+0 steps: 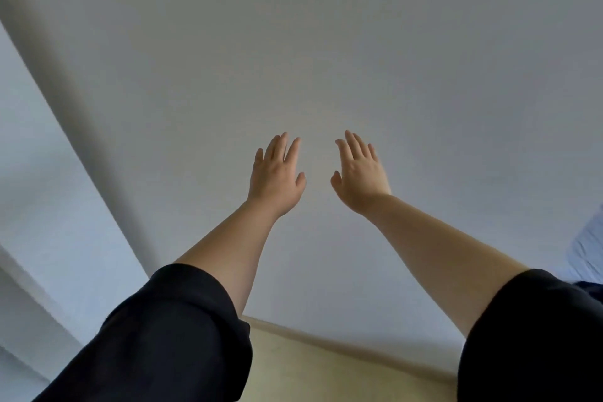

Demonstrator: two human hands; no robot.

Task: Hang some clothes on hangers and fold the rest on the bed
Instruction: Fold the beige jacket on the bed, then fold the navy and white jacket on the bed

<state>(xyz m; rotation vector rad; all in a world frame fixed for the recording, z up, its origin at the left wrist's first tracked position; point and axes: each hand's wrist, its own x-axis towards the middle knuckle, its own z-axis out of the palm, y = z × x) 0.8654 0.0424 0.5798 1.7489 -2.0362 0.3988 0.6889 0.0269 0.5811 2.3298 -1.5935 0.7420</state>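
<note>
Both my arms reach forward in front of a plain white wall. My left hand has its fingers straight, back of the hand toward me, and holds nothing. My right hand mirrors it a short gap to the right, fingers straight, also holding nothing. Whether the fingertips touch the wall I cannot tell. Dark sleeves cover my upper arms. No hanger is in view. A bit of pale blue fabric shows at the right edge, with a dark piece below it.
A beige floor with a skirting strip runs along the wall's foot at the bottom. A white frame or door edge slants down the left side.
</note>
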